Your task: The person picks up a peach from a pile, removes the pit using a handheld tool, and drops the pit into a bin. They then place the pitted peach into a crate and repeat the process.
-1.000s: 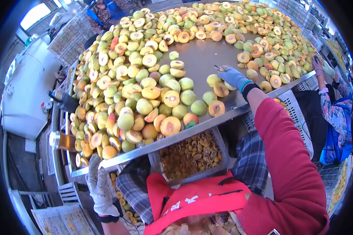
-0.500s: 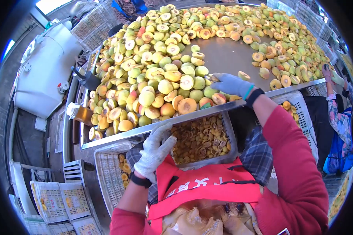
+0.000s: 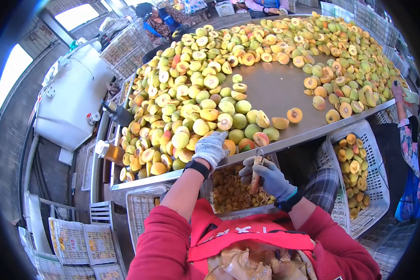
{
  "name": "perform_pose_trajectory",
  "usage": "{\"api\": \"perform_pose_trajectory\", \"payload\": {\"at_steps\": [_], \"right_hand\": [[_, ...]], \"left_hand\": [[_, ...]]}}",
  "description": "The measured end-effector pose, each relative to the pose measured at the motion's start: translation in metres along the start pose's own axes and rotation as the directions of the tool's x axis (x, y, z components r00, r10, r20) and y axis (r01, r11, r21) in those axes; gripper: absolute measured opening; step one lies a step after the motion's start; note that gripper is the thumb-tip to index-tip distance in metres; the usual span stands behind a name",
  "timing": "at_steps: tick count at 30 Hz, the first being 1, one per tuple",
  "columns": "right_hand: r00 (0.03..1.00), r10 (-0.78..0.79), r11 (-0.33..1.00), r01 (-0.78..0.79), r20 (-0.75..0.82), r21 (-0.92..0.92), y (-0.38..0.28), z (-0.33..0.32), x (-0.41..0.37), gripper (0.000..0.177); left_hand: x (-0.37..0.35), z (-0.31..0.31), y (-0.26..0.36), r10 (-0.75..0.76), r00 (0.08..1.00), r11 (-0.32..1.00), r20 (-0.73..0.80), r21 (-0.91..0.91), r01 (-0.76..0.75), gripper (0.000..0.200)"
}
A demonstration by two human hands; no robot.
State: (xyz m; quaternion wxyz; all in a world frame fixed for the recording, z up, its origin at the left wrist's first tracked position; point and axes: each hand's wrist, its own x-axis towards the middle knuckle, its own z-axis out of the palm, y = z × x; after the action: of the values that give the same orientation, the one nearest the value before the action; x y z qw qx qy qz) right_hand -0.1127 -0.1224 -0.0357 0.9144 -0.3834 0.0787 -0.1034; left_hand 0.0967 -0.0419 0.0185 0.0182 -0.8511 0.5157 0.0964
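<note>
My left hand [image 3: 211,148], in a pale knit glove, reaches to the near edge of the metal table, its fingers curled against a cut peach half [image 3: 229,147]. My right hand [image 3: 269,177], in a grey glove, is closed around the wooden handle of a pitting tool [image 3: 255,176] with a curved metal tip pointing up. It is held just in front of the table edge, above a crate of peach pieces [image 3: 228,190]. Halved peaches [image 3: 191,112], green to orange, are heaped on the table [image 3: 266,88], several with the stone showing.
A white crate of peach halves [image 3: 381,186] stands to the right, beside another person's sleeve [image 3: 408,144]. At the table's left end are a jar of amber liquid [image 3: 111,152] and a dark container [image 3: 119,113]. Stacked crates [image 3: 81,240] stand lower left. More people sit beyond the table.
My left hand has moved up onto the peaches at the edge. The right hand has drawn back from the pile to the table front, with the pitting tool now visible. My view has tilted up.
</note>
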Motion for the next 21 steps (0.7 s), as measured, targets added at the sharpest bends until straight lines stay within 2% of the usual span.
{"api": "perform_pose_trajectory", "payload": {"at_steps": [5,6,9,10,13,14,15,17,18,21], "right_hand": [[0.998,-0.031,0.997,0.027,-0.060,-0.071,-0.006,-0.020,0.002,0.030],[0.997,-0.046,0.997,0.042,-0.067,-0.072,-0.008,-0.023,0.002,0.029],[0.994,-0.067,0.996,0.063,-0.087,-0.058,-0.012,-0.021,-0.001,0.028],[0.993,-0.071,0.997,0.067,-0.089,-0.047,-0.014,-0.019,-0.002,0.028],[0.990,-0.108,0.994,0.105,-0.094,-0.041,-0.016,-0.016,0.001,0.027],[0.986,-0.126,0.991,0.119,-0.111,-0.059,-0.014,-0.016,0.002,0.027],[0.981,-0.138,0.989,0.128,-0.135,-0.078,-0.012,-0.017,0.002,0.027],[0.982,-0.092,0.989,0.070,-0.167,-0.133,-0.019,-0.011,-0.002,0.024],[0.982,-0.063,0.985,0.033,-0.176,-0.167,-0.020,-0.007,-0.003,0.023],[0.952,-0.261,0.945,0.218,-0.160,-0.242,-0.011,0.008,0.003,0.023]], "left_hand": [[0.016,-0.011,0.013,-0.007,0.992,0.982,0.129,0.186,-0.017,0.052],[0.018,-0.009,0.012,0.014,0.995,0.984,0.096,0.176,-0.030,0.046],[0.015,-0.001,0.007,0.062,0.998,0.997,0.024,0.042,-0.063,0.036],[0.012,-0.001,0.010,0.014,0.999,0.998,0.034,-0.055,-0.013,0.038],[-0.001,0.002,0.011,-0.061,0.993,0.973,-0.099,-0.228,0.037,0.040],[-0.008,0.011,0.008,-0.108,0.955,0.884,-0.278,-0.466,-0.036,0.042],[-0.009,0.017,0.004,-0.152,0.954,0.839,-0.258,-0.544,-0.013,0.040],[-0.027,0.005,0.021,-0.251,0.950,0.493,-0.186,-0.869,-0.040,0.037],[-0.038,0.001,0.033,-0.247,0.958,0.346,-0.144,-0.937,-0.052,0.032],[-0.062,0.005,0.059,-0.182,0.981,0.294,-0.061,-0.956,-0.005,0.030]]}}
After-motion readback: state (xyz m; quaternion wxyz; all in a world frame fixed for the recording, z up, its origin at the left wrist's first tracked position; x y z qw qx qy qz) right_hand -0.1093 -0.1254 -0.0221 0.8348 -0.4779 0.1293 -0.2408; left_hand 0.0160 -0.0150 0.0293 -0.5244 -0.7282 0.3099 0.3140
